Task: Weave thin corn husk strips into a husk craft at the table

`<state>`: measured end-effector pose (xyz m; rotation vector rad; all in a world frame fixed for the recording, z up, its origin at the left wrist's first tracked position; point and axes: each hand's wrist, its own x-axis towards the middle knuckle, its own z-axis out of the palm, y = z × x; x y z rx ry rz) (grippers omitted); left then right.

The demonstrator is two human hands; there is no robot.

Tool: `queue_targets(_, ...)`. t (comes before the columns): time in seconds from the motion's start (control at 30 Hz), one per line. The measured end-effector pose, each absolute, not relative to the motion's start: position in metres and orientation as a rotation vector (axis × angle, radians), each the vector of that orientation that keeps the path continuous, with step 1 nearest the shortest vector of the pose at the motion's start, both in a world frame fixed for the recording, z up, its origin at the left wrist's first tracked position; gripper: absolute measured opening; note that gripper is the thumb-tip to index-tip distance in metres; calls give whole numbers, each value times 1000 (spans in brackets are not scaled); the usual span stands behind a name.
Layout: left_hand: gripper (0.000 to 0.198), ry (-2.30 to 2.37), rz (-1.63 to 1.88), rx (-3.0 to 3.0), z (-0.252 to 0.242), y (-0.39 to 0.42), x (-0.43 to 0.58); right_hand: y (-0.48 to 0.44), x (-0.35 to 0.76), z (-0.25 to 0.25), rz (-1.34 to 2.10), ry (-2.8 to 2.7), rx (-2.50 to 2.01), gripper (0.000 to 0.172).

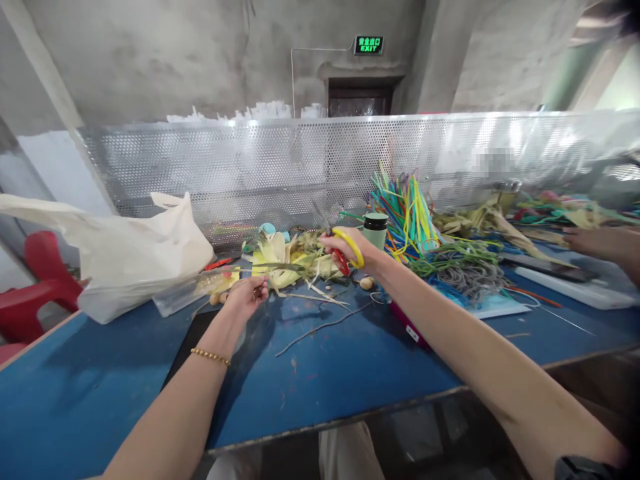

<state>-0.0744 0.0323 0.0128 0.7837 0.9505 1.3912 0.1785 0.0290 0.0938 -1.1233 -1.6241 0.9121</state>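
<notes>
My right hand (353, 243) grips a pair of scissors (354, 248) with yellow and red handles, raised above the table with the blades pointing up and away to the left. My left hand (247, 295) is closed in a pinch low over the table; what its fingers hold, if anything, is too small to make out. Just beyond both hands lies a loose pile of pale yellow-green corn husks (280, 253). A grey cord (320, 328) stretches across the blue table (300, 393) between my forearms.
A white plastic bag (143, 253) stands at the left, near a red chair (40, 287). A green cup (375, 233), colourful strips (407, 213) and tangled cords (465, 267) are at the right. Behind runs a perforated metal screen (250, 167). Another person's hand (600, 243) is far right.
</notes>
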Motion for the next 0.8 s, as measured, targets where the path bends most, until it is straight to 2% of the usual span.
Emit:
queue_targets(0.17,7,1043,1360,1040,1,26,-58,14,143,71,882,-1938,-1066,41)
queue_targets(0.3,14,1193,1292,1393,-5,27,-49,25,115,66,603,-2129,-904,48)
queue_targets(0.47,20,1411,1081,1863,-10,23,-42,56,94,70,307,-2263,-1021,48)
queue_targets(0.57,25,1447,939,2051,-10,17,-38,73,89,68,225,-2393,-1152,40)
queue_targets(0.63,28,1415,869,2165,-10,14,-36,79,86,64,325,-2451,-1154,35)
queue_targets(0.8,27,1332,913,2290,-18,17,-31,83,73,54,926,-2525,-919,24)
